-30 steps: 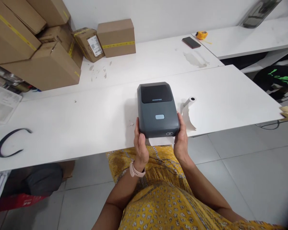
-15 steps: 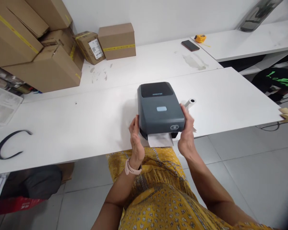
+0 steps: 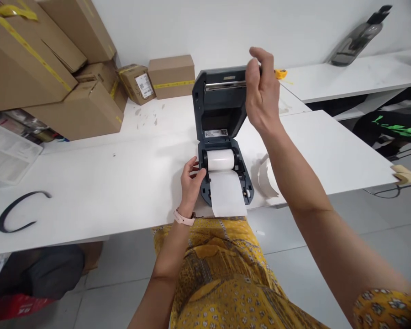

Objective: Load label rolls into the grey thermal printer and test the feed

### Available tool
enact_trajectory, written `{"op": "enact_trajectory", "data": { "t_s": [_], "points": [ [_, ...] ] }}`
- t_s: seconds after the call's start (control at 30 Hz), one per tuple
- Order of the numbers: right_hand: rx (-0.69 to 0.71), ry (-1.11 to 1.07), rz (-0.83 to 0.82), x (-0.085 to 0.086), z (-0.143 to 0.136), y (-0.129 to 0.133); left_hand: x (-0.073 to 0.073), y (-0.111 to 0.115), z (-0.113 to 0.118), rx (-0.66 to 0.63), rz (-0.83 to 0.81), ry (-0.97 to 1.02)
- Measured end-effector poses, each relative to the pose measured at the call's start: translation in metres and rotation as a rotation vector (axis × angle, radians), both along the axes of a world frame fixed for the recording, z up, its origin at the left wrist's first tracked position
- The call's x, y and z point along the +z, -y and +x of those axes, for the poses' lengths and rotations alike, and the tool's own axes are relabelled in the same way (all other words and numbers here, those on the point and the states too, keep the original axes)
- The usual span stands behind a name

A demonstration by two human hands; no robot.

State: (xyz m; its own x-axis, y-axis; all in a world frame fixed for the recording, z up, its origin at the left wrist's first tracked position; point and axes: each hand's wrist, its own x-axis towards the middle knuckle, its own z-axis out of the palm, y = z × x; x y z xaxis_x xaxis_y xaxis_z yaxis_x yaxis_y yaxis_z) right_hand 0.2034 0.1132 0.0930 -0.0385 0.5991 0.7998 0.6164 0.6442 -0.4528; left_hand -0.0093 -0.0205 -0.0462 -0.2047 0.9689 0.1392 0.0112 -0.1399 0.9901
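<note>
A dark grey label printer [image 3: 202, 197] stands at the front edge of the white table, its lid [image 3: 199, 100] raised. Inside lies a white paper roll [image 3: 221, 160], and its loose paper end [image 3: 228, 194] hangs over the printer's front. My right hand [image 3: 263, 89] grips the upper right edge of the lid. At the left side of the base rests my left hand [image 3: 192, 180], its thumb on the rim and its fingers apart. Beside the printer on the right, curled white paper [image 3: 267, 178] lies partly behind my right forearm.
Cardboard boxes [image 3: 78, 109] are stacked at the back left, with a smaller box [image 3: 172, 77] near the wall. A black curved band [image 3: 12, 210] and a clear plastic bin [image 3: 10, 157] are at the left. A bottle [image 3: 356, 39] stands on the right shelf near an orange tape measure [image 3: 281, 73].
The printer's lid has swung up, showing the roll inside. My right hand has moved up with the lid. My left hand has stayed at the printer's left side.
</note>
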Motion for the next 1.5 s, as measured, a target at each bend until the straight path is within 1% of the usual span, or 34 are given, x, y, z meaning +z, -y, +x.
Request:
{"op": "enact_trajectory", "data": {
  "t_s": [0.07, 0.17, 0.23, 0.27, 0.3, 0.37, 0.4, 0.43, 0.5, 0.53, 0.57, 0.63, 0.7, 0.73, 0.77, 0.83, 0.93, 1.13, 1.2, 1.27, 1.3, 1.37, 1.43, 1.5],
  "points": [
    [-0.025, -0.051, -0.002, 0.004, -0.001, -0.022, 0.001, 0.001, -0.001, -0.024, -0.014, 0.024],
    [-0.093, -0.068, -0.09, 0.009, -0.003, -0.05, 0.003, 0.001, -0.002, -0.039, -0.034, 0.035],
    [-0.107, -0.065, -0.135, 0.012, -0.003, -0.062, 0.004, 0.001, -0.003, -0.042, -0.048, 0.04],
    [-0.098, -0.065, -0.143, 0.014, -0.002, -0.063, 0.004, 0.001, -0.003, -0.043, -0.052, 0.042],
    [-0.088, -0.068, -0.142, 0.015, -0.002, -0.059, 0.004, 0.002, -0.003, -0.045, -0.054, 0.043],
    [-0.084, -0.062, -0.091, 0.019, -0.004, -0.039, 0.003, 0.002, -0.002, -0.044, -0.052, 0.049],
    [-0.093, -0.048, -0.044, 0.019, -0.005, -0.022, 0.002, 0.003, -0.002, -0.042, -0.047, 0.053],
    [-0.108, -0.025, 0.037, 0.018, -0.007, -0.004, 0.002, 0.003, -0.002, -0.04, -0.043, 0.056],
    [-0.117, 0.006, 0.157, 0.01, -0.01, 0.033, 0.002, 0.003, -0.001, -0.027, -0.036, 0.05],
    [-0.071, 0.064, 0.147, 0.003, -0.011, 0.048, 0.003, 0.002, -0.001, -0.021, -0.036, 0.035],
    [0.024, 0.182, 0.043, -0.006, -0.012, 0.06, 0.004, 0.001, -0.002, -0.017, -0.041, 0.014],
    [0.179, 0.412, -0.216, -0.025, -0.012, 0.069, 0.009, -0.002, -0.005, -0.034, -0.07, -0.04],
    [0.26, 0.639, -0.469, -0.042, -0.013, 0.065, 0.016, -0.008, -0.009, -0.096, -0.104, -0.124],
    [0.281, 0.743, -0.564, -0.047, -0.015, 0.061, 0.02, -0.011, -0.011, -0.13, -0.119, -0.178],
    [0.298, 0.837, -0.636, -0.05, -0.016, 0.056, 0.024, -0.015, -0.014, -0.16, -0.132, -0.236],
    [0.317, 0.97, -0.731, -0.052, -0.021, 0.05, 0.031, -0.021, -0.017, -0.205, -0.161, -0.325],
    [0.305, 1.033, -0.779, -0.05, -0.029, 0.047, 0.037, -0.026, -0.021, -0.26, -0.196, -0.358],
    [0.294, 1.05, -0.757, -0.054, -0.033, 0.049, 0.04, -0.027, -0.025, -0.352, -0.182, -0.384],
    [0.271, 1.027, -0.753, -0.054, -0.033, 0.049, 0.041, -0.027, -0.026, -0.368, -0.188, -0.393],
    [0.292, 0.962, -0.767, -0.05, -0.033, 0.049, 0.042, -0.028, -0.027, -0.367, -0.191, -0.394],
    [0.335, 0.908, -0.789, -0.048, -0.031, 0.048, 0.043, -0.028, -0.026, -0.367, -0.195, -0.389],
    [0.476, 0.772, -0.849, -0.042, -0.022, 0.045, 0.043, -0.028, -0.026, -0.372, -0.21, -0.368],
    [0.639, 0.618, -0.882, -0.037, -0.007, 0.04, 0.043, -0.027, -0.026, -0.378, -0.228, -0.341],
    [0.795, 0.439, -0.875, -0.034, 0.016, 0.036, 0.044, -0.026, -0.025, -0.378, -0.245, -0.323]
  ]
}}
